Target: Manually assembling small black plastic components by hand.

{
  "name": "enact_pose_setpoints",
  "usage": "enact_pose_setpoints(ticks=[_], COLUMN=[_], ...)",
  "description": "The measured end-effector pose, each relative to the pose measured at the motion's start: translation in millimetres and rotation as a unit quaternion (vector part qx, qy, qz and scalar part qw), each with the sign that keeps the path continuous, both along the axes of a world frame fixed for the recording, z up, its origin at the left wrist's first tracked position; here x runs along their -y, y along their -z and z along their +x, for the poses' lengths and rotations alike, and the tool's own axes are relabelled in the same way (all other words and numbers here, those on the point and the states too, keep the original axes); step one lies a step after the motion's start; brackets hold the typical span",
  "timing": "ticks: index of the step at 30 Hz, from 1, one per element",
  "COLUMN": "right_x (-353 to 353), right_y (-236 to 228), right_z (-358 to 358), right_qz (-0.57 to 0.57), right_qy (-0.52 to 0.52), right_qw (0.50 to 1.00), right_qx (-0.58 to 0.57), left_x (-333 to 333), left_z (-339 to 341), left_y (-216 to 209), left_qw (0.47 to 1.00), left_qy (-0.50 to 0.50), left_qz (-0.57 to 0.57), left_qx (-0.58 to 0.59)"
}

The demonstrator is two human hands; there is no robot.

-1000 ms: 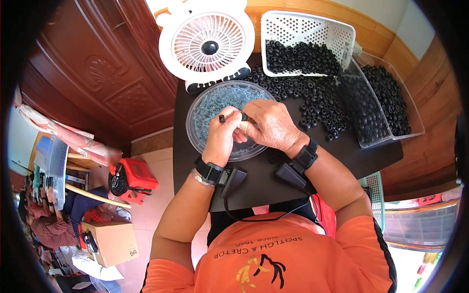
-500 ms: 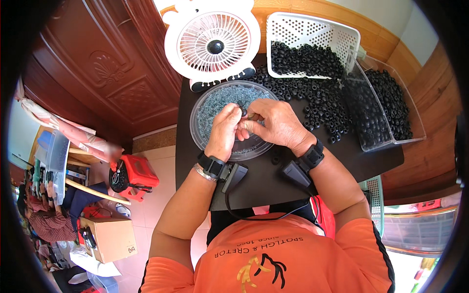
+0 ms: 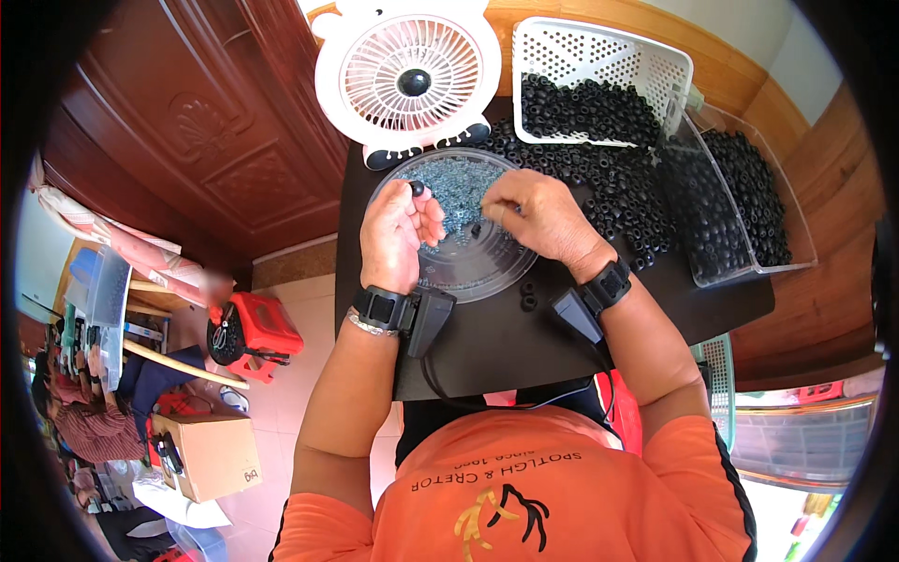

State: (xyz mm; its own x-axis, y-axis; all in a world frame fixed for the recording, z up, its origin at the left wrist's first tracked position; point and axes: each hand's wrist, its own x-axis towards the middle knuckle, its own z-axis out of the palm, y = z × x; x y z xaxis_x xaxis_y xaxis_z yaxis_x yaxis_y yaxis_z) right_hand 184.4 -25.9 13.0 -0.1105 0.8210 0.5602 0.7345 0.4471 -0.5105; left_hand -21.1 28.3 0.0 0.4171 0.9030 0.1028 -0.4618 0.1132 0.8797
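Note:
Between the thumb and fingers of my left hand [image 3: 393, 234] is a small round black part [image 3: 417, 188], held up over the left side of a clear round tub [image 3: 473, 276]. Many tiny pale-blue translucent pieces [image 3: 454, 187] lie in the tub, mostly toward its far side, with a dark bit or two among them. My right hand [image 3: 538, 215] hangs over the tub's right side, its thumb and fingertips pinched together. Whatever they may hold is too small to see. A few black rings [image 3: 529, 298] lie on the dark table near the tub.
A white animal-shaped fan [image 3: 412, 84] stands behind the tub. Loose black rings [image 3: 618, 192] spread over the table toward a white perforated basket [image 3: 609, 56] and a clear bin [image 3: 749, 206], both holding more. A red stool [image 3: 267, 328] and a cardboard box [image 3: 211, 454] are on the floor at left.
My hands were together over the tub and have come apart. The left moved left and up with the black part; the right shifted slightly right.

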Motion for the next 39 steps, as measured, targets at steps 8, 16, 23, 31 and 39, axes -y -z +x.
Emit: enact_pose_setpoints(ticks=[8, 16, 23, 31, 39], right_x=[-3, -5, -4, -4, -6], right_y=[13, 13, 16, 14, 15], right_z=[-21, -25, -21, -24, -23], right_qz=[0.004, -0.004, 0.025, 0.007, 0.008], right_qy=[-0.02, 0.01, -0.001, 0.006, -0.01], right_qw=[0.982, 0.976, 0.976, 0.975, 0.984], right_qx=[0.187, 0.22, 0.217, 0.222, 0.18], left_x=[5, 7, 17, 21, 8], left_z=[4, 7, 13, 15, 7], left_y=[-3, -3, -4, -10, -7], left_qw=[1.0, 0.997, 0.993, 0.991, 0.997], left_qy=[0.025, 0.071, 0.105, 0.097, 0.044], left_qz=[-0.002, 0.035, 0.037, 0.069, 0.048], left_qx=[-0.008, -0.024, -0.029, -0.065, -0.048])
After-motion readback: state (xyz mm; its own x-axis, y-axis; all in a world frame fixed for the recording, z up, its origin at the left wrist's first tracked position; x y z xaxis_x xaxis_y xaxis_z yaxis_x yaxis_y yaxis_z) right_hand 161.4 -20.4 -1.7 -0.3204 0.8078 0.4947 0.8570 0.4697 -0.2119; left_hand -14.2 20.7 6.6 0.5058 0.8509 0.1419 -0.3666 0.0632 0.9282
